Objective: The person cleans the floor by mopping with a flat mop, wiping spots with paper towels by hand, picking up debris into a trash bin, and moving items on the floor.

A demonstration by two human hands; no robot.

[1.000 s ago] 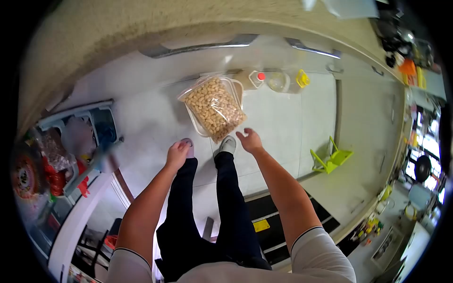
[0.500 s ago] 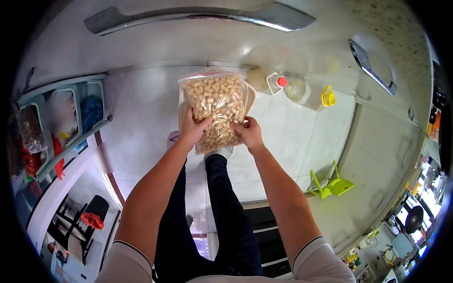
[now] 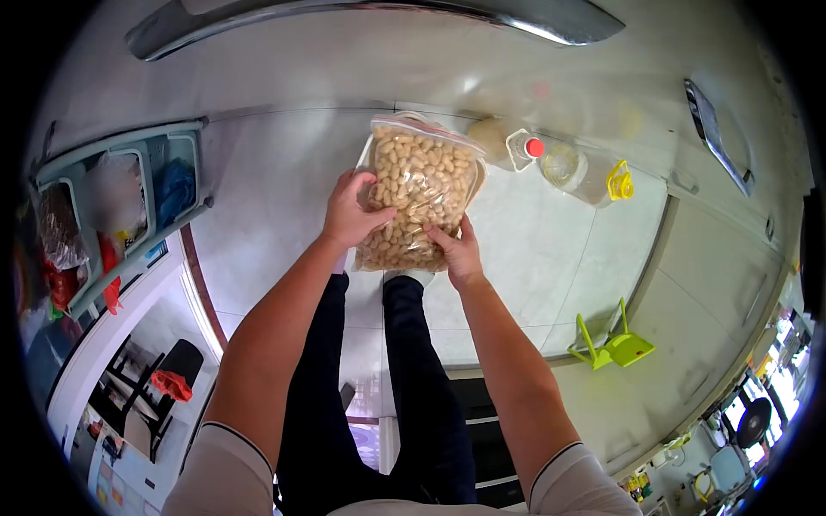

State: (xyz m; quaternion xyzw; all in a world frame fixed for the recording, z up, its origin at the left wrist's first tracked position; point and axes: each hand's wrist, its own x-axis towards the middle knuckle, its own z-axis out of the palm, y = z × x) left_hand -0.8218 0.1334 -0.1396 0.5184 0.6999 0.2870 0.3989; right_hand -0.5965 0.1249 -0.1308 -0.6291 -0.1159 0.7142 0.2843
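Between my hands is a clear zip-top bag of peanuts (image 3: 422, 193), packed full, its pinkish seal strip along the upper edge. My left hand (image 3: 353, 213) grips its left side, with the thumb pressed on the front of the plastic. At the lower right edge, my right hand (image 3: 459, 251) holds the bag with the thumb on top. Behind the bag, part of a pale container (image 3: 479, 182) shows at the sides and top; the bag hides most of it.
Bottles stand by the cabinets: one with a red cap (image 3: 534, 148), one with a yellow cap and handle (image 3: 619, 181). On the left is a grey-blue rack (image 3: 148, 191) with bags in it. A green stool (image 3: 621, 348) stands at right. A long metal handle (image 3: 379, 13) crosses the top.
The bag has tilted slightly, its top leaning to the right. My left hand has shifted its hold and its fingers now show at the bag's left edge. The view has turned a little.
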